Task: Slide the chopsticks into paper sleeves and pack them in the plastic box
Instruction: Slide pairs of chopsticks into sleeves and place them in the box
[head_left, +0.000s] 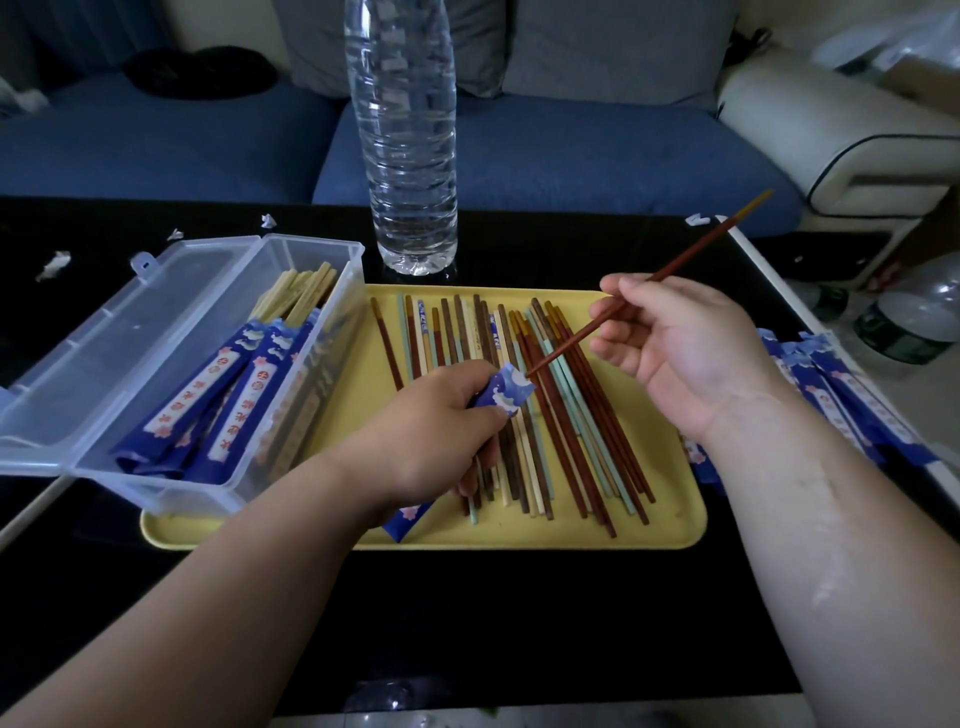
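Observation:
My left hand (431, 431) grips a blue paper sleeve (506, 392) over the yellow tray (675, 525); the sleeve's lower end pokes out below my wrist. My right hand (675, 343) pinches a reddish-brown chopstick (691, 249) whose tip touches the sleeve's open mouth. Several loose chopsticks (561, 405) in brown, red, cream and pale green lie across the tray. The clear plastic box (156, 374) stands open at the left, holding several sleeved chopsticks (228, 395).
A tall clear water bottle (405, 135) stands behind the tray. A pile of empty blue sleeves (841, 395) lies at the right table edge. Paper scraps (52, 265) dot the black table. A blue sofa is beyond; bottles sit on the floor at right.

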